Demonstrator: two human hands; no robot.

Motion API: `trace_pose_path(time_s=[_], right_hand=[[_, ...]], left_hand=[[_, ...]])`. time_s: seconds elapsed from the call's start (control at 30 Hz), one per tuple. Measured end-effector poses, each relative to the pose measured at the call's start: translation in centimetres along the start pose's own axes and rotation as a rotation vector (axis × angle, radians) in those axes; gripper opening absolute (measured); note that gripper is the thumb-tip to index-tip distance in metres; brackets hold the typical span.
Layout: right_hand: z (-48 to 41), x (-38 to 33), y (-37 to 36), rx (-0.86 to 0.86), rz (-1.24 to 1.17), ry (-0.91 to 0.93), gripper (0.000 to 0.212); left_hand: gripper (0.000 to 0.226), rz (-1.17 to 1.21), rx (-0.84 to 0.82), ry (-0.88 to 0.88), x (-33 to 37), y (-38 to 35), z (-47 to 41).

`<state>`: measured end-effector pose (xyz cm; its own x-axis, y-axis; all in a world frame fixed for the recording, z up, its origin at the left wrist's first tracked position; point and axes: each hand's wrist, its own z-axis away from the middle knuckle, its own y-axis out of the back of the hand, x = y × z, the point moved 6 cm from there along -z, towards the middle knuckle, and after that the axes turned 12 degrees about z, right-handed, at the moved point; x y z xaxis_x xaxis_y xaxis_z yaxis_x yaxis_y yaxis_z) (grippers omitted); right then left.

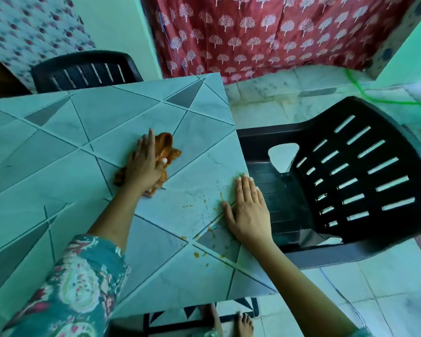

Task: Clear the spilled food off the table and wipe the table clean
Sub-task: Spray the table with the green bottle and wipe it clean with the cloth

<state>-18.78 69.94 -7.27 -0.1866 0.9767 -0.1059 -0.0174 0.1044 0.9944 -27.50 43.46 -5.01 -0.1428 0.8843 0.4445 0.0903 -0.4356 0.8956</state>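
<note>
My left hand (pixel 144 164) lies on a bunched orange cloth (pixel 167 145) in the middle of the tiled table (pixel 58 152), its thumb curled onto the cloth and its fingers pointing away from me. My right hand (pixel 249 210) rests flat and open on the table's right edge, fingers straight. Small orange food bits (pixel 196 254) and smears (pixel 214 208) are scattered on the table between my hands and nearer to me. A faint wet streak shows just left of my right hand.
A black plastic chair (pixel 350 171) stands close against the table's right side. A second black chair (pixel 83 70) is at the far side. A red patterned curtain (pixel 265 32) hangs behind. My bare feet (pixel 243 322) show on the floor below the table's near edge.
</note>
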Motion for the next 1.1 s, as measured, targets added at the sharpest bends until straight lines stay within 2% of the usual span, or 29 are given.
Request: trace_pose_path(time_s=[0.07, 0.13, 0.27, 0.33, 0.37, 0.47, 0.5, 0.57, 0.67, 0.8, 0.87, 1.0, 1.1], right_hand=[[0.0, 0.1, 0.0, 0.001, 0.011, -0.002, 0.083], [0.1, 0.2, 0.0, 0.002, 0.006, -0.006, 0.083], [0.1, 0.1, -0.3, -0.021, -0.006, 0.006, 0.086], [0.3, 0.2, -0.2, -0.030, -0.011, 0.030, 0.087], [0.6, 0.2, -0.2, -0.039, -0.005, 0.053, 0.087], [1.8, 0.4, -0.1, -0.035, -0.021, 0.090, 0.086], [2.4, 0.5, -0.1, -0.029, -0.028, 0.094, 0.085], [3.3, 0.9, -0.1, -0.018, -0.029, 0.095, 0.084], [4.0, 1.1, -0.2, -0.014, -0.035, 0.103, 0.084], [4.5, 1.1, -0.2, 0.010, -0.041, 0.091, 0.083], [4.9, 1.3, -0.2, 0.011, -0.064, 0.086, 0.082], [6.1, 1.9, -0.2, 0.011, -0.124, 0.080, 0.081], [6.7, 2.2, -0.3, -0.002, -0.136, 0.085, 0.081]], left_hand=[[0.067, 0.003, 0.003, -0.031, 1.8, -0.7, -0.5], [0.059, -0.003, -0.047, -0.145, 4.4, -2.2, 0.5], [0.053, -0.015, -0.087, -0.391, 7.5, -3.9, 8.3], [0.051, -0.008, -0.073, -0.439, 5.8, -3.1, 11.6], [0.050, -0.011, -0.056, -0.399, 3.9, -2.3, 12.3], [0.050, 0.007, 0.067, -0.066, -2.4, 0.6, 9.7], [0.047, 0.010, 0.107, 0.025, -3.1, 0.9, 8.4], [0.046, -0.014, 0.154, 0.102, -1.8, 0.6, 5.9], [0.047, -0.028, 0.109, 0.035, 3.6, -2.2, 4.6], [0.048, -0.027, -0.008, -0.375, 9.8, -5.2, 10.1], [0.049, -0.004, -0.067, -0.460, 8.9, -4.8, 11.2], [0.046, 0.039, 0.082, -0.144, 5.4, -3.0, 6.4], [0.046, 0.023, 0.090, -0.076, 9.0, -4.4, 3.0]])
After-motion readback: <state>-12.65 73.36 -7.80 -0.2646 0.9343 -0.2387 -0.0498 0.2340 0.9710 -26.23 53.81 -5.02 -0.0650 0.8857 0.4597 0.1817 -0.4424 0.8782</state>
